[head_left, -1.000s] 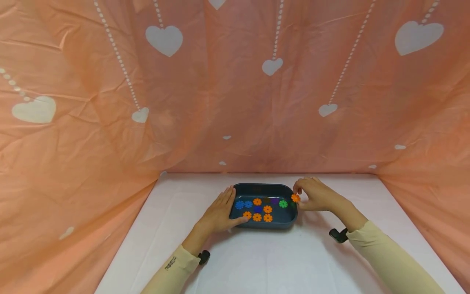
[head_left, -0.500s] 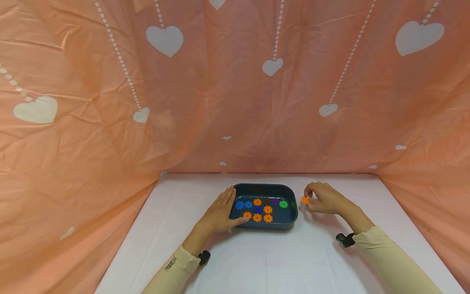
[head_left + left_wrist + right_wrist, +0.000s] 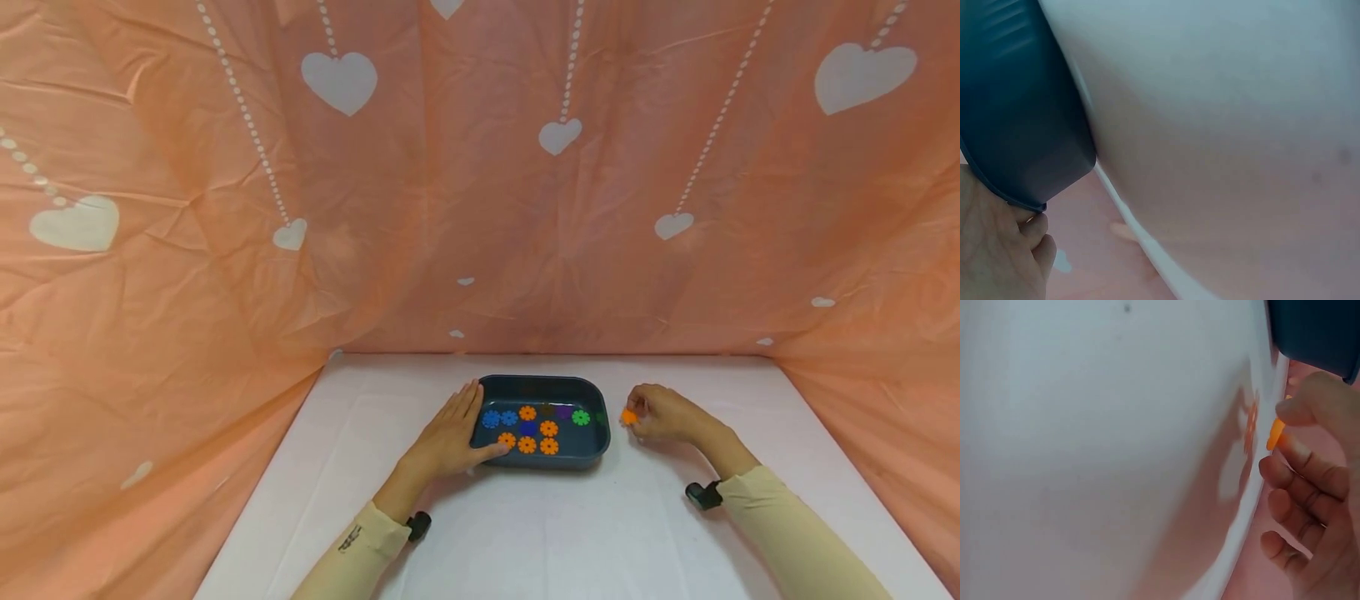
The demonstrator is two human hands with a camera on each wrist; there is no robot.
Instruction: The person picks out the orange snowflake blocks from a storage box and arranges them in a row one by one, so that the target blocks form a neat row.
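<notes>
A dark blue-grey tray (image 3: 540, 460) stands on the table, holding flower-shaped plastic discs in blue, green, purple and orange, such as a green disc (image 3: 581, 417). Against the tray's left end rests my left hand (image 3: 444, 440), fingers straight along the rim and thumb over the front left corner. To the right of the tray, my right hand (image 3: 666, 415) pinches an orange flower-shaped disc (image 3: 629, 416) between thumb and index finger. In the right wrist view that disc (image 3: 1276, 432) is seen edge-on, slightly apart from the table, with its shadow beside it.
A white cloth covers the table (image 3: 555, 533). Behind and on both sides hangs a peach curtain (image 3: 525, 250) with white hearts. Each wrist wears a small black camera, such as the right one (image 3: 703, 495).
My right hand has carried the orange disc from the tray's right rim out to the right and down toward the table. The left hand stays at the tray.
</notes>
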